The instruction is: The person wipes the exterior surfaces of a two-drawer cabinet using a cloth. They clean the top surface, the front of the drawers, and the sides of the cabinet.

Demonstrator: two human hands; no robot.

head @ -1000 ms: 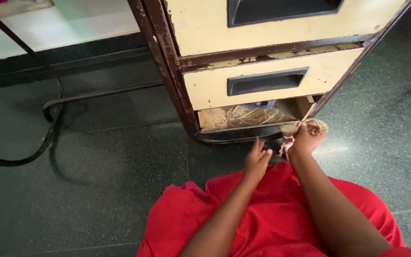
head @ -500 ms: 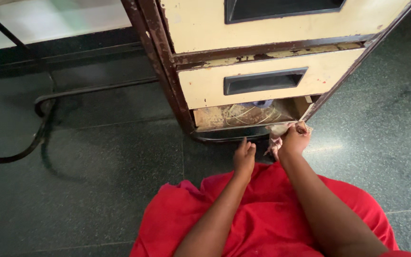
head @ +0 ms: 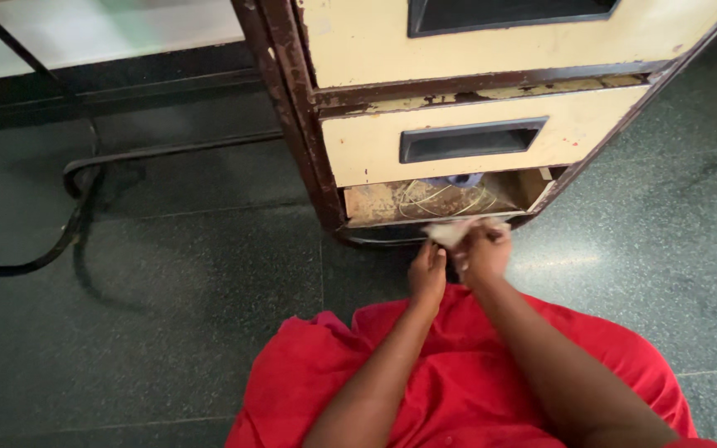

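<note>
My right hand (head: pixel 483 251) is closed on a pale crumpled cloth (head: pixel 450 232) and presses it against the front lip of the cabinet's bottom shelf (head: pixel 375 217). My left hand (head: pixel 427 274) rests just beside it on the dark floor under that lip, fingers together, holding nothing. The shelf is worn and rusty, with thin pale wires (head: pixel 446 199) and a small blue-grey scrap (head: pixel 458 179) lying on it. Above it sits a cream metal drawer (head: pixel 358 149) with a dark recessed handle (head: pixel 470 139). Red fabric (head: pixel 458 382) covers my lap.
The cabinet has a rusty brown frame (head: pixel 292 116) and a second cream drawer (head: pixel 358 41) higher up. To the left a dark tubular metal frame (head: pixel 85 178) curves over the dark speckled floor (head: pixel 168 290). A pale surface (head: pixel 101 33) lies at the top left.
My right hand has dragged the cloth leftward along the shelf's front lip, from its right end to about the middle. My left hand closed its fingers and stayed low beside it.
</note>
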